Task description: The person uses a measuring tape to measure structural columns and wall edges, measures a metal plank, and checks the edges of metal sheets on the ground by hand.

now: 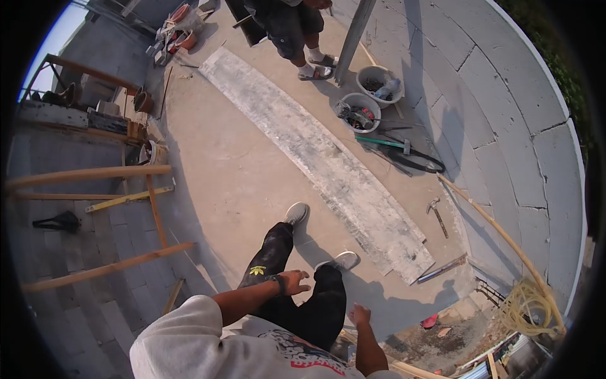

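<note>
1. Basically, the long pale boards (315,151) are laid flat on the floor (221,183), slanted across the middle, near the shoes (297,213).
2. Left hand (293,283) is held out over the legs, fingers loosely extended, nothing seen gripped.
3. Right hand (361,314) is held low on the right, fingers partly curled; whether anything is grasped can't be told. Neither hand is touching the boards.
4. Moving room: wide floor is seen between the boards' left edge and the timber bars (95,177). The right side is tighter, edged by the block wall (499,120) and taken up by two buckets (358,128), a hammer (437,218) and a long pole (505,235).
5. Beyond the boards, another person (291,31) is seen standing.
6. Surface-wise, the boards are blotched grey and white; the tan floor is sunlit, crossed by shadows.
7. Near the pole's lower end, a yellowish hose (529,306) is coiled.
</note>
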`<state>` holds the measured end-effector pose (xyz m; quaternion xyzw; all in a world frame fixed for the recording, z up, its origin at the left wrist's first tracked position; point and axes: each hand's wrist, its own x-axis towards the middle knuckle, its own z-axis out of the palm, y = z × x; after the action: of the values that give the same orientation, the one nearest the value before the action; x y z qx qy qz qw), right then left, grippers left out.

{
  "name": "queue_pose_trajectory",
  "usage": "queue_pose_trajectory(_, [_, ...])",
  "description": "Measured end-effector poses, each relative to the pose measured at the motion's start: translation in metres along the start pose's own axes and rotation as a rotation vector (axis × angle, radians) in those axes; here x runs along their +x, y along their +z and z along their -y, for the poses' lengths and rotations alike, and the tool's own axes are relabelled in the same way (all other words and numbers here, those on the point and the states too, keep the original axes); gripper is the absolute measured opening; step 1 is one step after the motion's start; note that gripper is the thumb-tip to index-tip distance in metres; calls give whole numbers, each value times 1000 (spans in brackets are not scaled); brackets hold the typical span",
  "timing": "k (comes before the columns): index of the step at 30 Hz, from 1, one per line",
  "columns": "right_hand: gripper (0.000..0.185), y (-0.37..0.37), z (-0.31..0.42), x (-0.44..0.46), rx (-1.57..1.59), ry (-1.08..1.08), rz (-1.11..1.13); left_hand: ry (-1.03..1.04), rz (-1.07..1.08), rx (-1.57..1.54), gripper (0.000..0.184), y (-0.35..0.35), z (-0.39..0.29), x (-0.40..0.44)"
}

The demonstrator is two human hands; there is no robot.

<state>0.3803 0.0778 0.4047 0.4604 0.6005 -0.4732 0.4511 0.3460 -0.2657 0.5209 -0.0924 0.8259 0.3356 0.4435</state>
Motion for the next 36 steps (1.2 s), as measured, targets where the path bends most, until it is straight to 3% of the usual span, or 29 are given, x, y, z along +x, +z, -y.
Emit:
queue_pose_trajectory(1, [27,11,8,-7,-6,0,-4,1,0,-7,51,-15,-4,-11])
queue_pose_trajectory(3, [28,36,27,-17,-85,-48,84,60,481,503,41,-50,-9,-33])
queue_pose_trajectory(6, [29,69,50,-13,-151,-96,79,259,418,576,32,-30,58,-33])
queue_pose_trajectory(7, [29,80,58,-12,-136,-82,67,271,437,583,32,-44,61,-36])
queue_pose_trajectory(9, [30,97,79,-2,-158,-117,36,182,400,-18,31,-74,61,-39])
queue_pose_trajectory(10, [30,103,86,10,-81,-148,70,281,369,-190,32,-92,59,-43])
queue_pose_trajectory(14, [31,122,129,50,-132,-237,19,379,710,-217,32,-123,69,-27])
queue_pose_trajectory(18, [32,132,182,106,-175,-353,0,303,715,141,44,-101,81,59])
queue_pose_trajectory(19, [31,120,182,125,-136,-403,10,280,657,118,44,-89,93,101])
queue_pose_trajectory(21, [31,74,168,205,-204,-532,-71,321,283,-3,38,-69,119,198])
queue_pose_trajectory(24, [28,-21,134,315,-563,-925,-410,-2,-427,-325,36,-44,165,345])
queue_pose_trajectory(25, [29,-52,132,335,-807,-865,-537,-198,-612,-336,42,-34,180,385])
queue_pose_trajectory(26, [34,-82,124,346,-961,-922,-647,-382,-594,-340,53,-36,181,409])
queue_pose_trajectory(27, [39,-113,112,367,-858,-789,-728,-363,-603,-350,53,-27,185,429])
queue_pose_trajectory(30, [55,-141,116,379,-660,-579,-826,-172,-632,-423,70,-14,184,462])
queue_pose_trajectory(31, [66,-143,110,375,-583,-458,-832,-164,-645,-431,70,-7,186,466])
queue_pose_trajectory(32, [66,-137,107,381,-584,-478,-834,-93,-638,-374,70,-2,192,470])
queue_pose_trajectory(34, [78,-125,96,395,-499,-345,-1083,-24,-639,-313,70,14,208,487])
queue_pose_trajectory(36, [80,-110,91,401,-536,-362,-1110,15,-550,-550,66,30,220,505])
